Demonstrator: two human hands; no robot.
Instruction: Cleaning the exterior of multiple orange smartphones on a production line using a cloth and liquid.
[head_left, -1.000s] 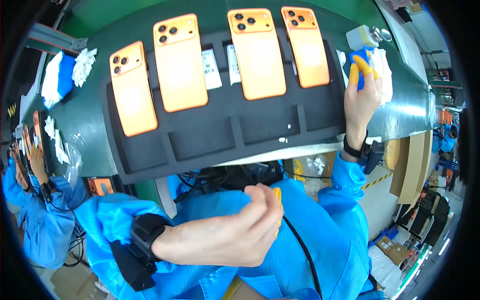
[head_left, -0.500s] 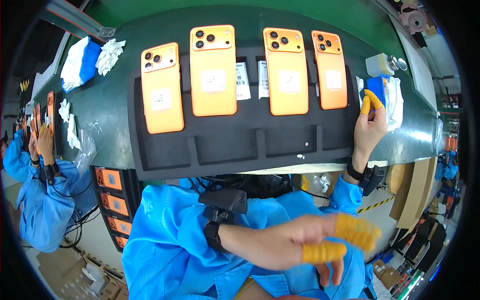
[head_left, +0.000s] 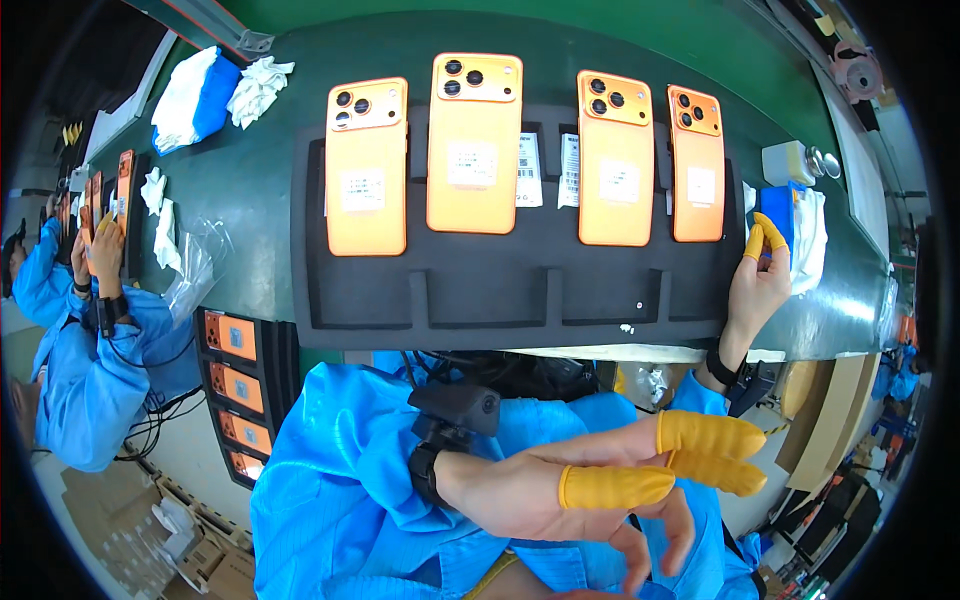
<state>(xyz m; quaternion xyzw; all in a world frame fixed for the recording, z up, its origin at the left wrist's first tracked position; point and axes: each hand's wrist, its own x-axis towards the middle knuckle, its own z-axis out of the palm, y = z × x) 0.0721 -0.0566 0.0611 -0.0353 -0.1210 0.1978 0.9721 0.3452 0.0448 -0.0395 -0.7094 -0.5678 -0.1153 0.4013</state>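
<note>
My left hand (head_left: 560, 480) reaches across in front of my body, below the table edge. Its fingers are apart and it holds nothing; yellow finger cots cover several of them. Off to the right, my right hand (head_left: 755, 290) is over the right end of the black foam tray (head_left: 480, 335). Its cotted thumb and finger are pinched together beside a blue-and-white pack of wipes (head_left: 808, 240); what they hold, if anything, does not show. Across the tray lie orange phones, backs up with white labels: two on the left (head_left: 366, 215) (head_left: 472, 205), two on the right (head_left: 618, 215) (head_left: 697, 215).
Another blue-and-white wipe pack (head_left: 190, 100) and crumpled white wipes (head_left: 260, 90) lie at the far left. A clear plastic bag (head_left: 200, 265) is nearer. A white bottle (head_left: 785, 162) stands at right. A tray of phones (head_left: 235, 390) sits lower left, near a co-worker (head_left: 110, 350).
The view has shifted, so the tray and phones appear farther right. My left hand, blurred before, now shows clearly with its fingers spread. My right hand stays pinched beside the wipe pack.
</note>
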